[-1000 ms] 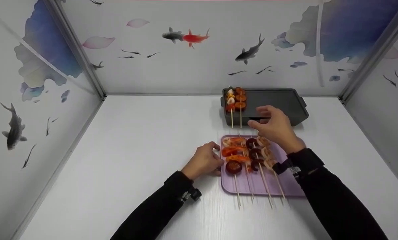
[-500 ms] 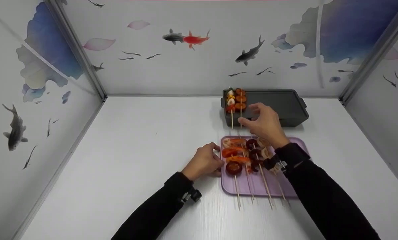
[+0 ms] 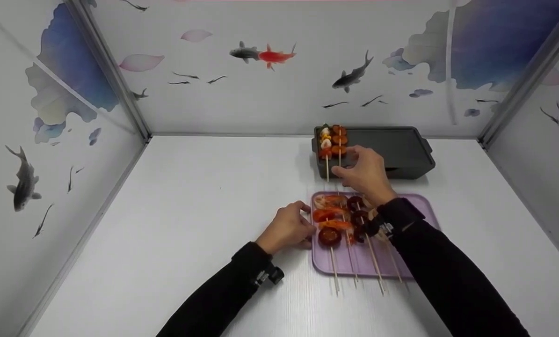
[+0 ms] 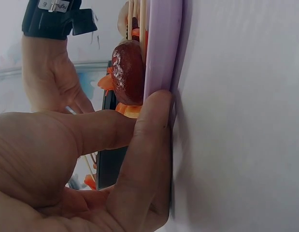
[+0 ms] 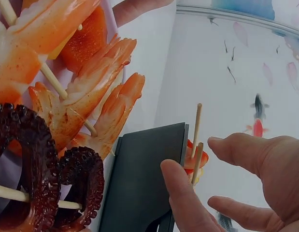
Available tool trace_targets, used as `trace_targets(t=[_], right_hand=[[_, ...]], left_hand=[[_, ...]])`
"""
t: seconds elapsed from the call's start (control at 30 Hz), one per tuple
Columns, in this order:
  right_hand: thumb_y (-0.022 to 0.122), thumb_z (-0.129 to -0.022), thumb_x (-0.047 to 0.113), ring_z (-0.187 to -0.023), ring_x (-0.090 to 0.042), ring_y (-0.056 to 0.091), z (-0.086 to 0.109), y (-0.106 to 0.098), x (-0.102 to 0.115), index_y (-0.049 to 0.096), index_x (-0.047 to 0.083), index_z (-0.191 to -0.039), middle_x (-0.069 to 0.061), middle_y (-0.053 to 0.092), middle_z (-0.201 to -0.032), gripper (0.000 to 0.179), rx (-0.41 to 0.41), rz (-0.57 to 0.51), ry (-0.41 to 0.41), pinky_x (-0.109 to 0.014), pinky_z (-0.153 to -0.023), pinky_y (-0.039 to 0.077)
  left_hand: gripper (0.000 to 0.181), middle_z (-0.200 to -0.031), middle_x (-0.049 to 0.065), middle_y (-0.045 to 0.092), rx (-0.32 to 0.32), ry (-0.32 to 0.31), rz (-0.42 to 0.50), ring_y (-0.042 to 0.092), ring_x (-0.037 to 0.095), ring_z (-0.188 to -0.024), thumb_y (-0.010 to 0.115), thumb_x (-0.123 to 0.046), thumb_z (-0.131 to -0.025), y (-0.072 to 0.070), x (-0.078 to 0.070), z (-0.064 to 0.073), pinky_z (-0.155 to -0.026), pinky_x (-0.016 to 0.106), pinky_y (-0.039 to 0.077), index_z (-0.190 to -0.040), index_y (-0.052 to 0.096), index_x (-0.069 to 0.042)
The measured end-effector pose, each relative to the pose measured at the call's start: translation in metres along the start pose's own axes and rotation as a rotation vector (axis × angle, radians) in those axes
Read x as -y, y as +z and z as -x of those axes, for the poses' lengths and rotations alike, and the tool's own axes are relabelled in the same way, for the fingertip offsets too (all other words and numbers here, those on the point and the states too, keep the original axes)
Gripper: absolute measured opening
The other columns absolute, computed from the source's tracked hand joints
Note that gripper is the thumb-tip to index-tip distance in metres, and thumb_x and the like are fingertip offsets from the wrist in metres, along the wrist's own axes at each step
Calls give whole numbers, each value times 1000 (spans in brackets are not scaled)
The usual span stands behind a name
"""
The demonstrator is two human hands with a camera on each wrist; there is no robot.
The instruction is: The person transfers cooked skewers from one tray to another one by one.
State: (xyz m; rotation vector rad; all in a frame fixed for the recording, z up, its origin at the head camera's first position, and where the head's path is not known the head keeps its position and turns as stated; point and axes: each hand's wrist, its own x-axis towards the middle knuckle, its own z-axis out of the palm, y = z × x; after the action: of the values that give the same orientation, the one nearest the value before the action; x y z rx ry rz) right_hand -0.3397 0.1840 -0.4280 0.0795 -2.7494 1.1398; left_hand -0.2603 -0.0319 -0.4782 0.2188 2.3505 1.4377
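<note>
My left hand (image 3: 286,227) grips the left rim of a purple tray (image 3: 422,210), its fingertip (image 4: 156,108) on the outer edge in the left wrist view. Over the front of a dark grill pan (image 3: 387,145) is my right hand (image 3: 367,174), thumb and fingers spread. The stick ends of two skewers show between them in the right wrist view. One skewer carries orange-brown round slices (image 3: 339,139); the other has mixed white, yellow and red pieces (image 3: 325,143). Both lie at the pan's left end, their sticks over its front edge.
On the tray lie several skewers, with shrimp (image 5: 103,72), dark octopus tentacles (image 5: 26,159) and a glossy brown round piece (image 3: 330,237). Their sticks overhang the front rim. Printed walls (image 3: 279,93) enclose the white table (image 3: 214,187) at the back and sides.
The right hand has moved left, from over the middle of the pan's front to the two skewers at its left end. My left hand stays at the tray's rim.
</note>
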Motion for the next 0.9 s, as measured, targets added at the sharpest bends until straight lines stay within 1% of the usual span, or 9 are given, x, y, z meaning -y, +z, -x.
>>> trace_targets(t=[0.1,0.2,0.27,0.33,0.43,0.47,0.6,0.7,0.9], right_hand=[[74,-78,40,-72,-13,68,-1,3,1,51,13,-134,-13,57,-124,67,14,-24,10,-36,-71,59],[74,-79,36,-67,-12,68,-2,5,2,51,13,-134,-11,59,-117,64,25,-54,29,-32,-62,60],[74,-80,32,-66,-12,68,-3,6,2,52,13,-133,-10,61,-109,61,25,-61,26,-30,-60,59],[74,-80,28,-67,-13,67,-3,6,1,54,12,-131,-7,62,-102,57,16,-68,23,-29,-59,59],[73,-81,24,-70,-14,66,-4,7,0,57,11,-128,-4,64,-95,52,3,-56,9,-29,-61,58],[73,-80,23,-71,-14,66,-4,7,0,58,12,-127,-2,64,-94,50,-4,-51,16,-29,-61,58],[73,-80,24,-76,-14,64,-7,6,1,62,13,-121,1,66,-92,44,-10,-16,58,-29,-62,56],[73,-80,25,-77,-15,64,-8,5,2,65,13,-116,0,67,-91,39,0,-15,92,-30,-64,55],[72,-81,23,-73,-16,67,-7,-2,2,67,11,-110,-2,69,-89,31,27,-70,87,-31,-64,56]], left_hand=[[48,-84,10,69,2,3,6,70,27,-63,66,-4,-79,0,1,0,-56,36,59,-123,47,-4],[48,-85,11,69,6,8,13,70,27,-63,66,-4,-79,0,1,0,-56,36,59,-123,47,-4],[48,-85,10,69,6,14,12,70,27,-63,65,-4,-79,0,1,1,-56,37,59,-123,47,-3],[48,-85,10,68,6,17,12,70,27,-64,65,-5,-79,-1,1,1,-57,37,59,-123,47,-3],[49,-85,9,68,6,21,7,70,26,-65,65,-5,-78,-1,1,2,-57,37,60,-124,47,-3],[49,-85,9,68,7,20,8,70,26,-65,65,-5,-78,-1,1,2,-58,37,60,-124,47,-3],[50,-85,9,68,13,18,14,70,27,-65,65,-5,-78,0,1,2,-58,37,60,-125,46,-3],[50,-84,8,68,13,18,16,70,27,-65,65,-5,-79,0,2,2,-58,37,60,-125,46,-3],[50,-83,7,67,9,27,5,70,27,-65,65,-6,-79,0,1,1,-58,37,60,-125,46,-3]])
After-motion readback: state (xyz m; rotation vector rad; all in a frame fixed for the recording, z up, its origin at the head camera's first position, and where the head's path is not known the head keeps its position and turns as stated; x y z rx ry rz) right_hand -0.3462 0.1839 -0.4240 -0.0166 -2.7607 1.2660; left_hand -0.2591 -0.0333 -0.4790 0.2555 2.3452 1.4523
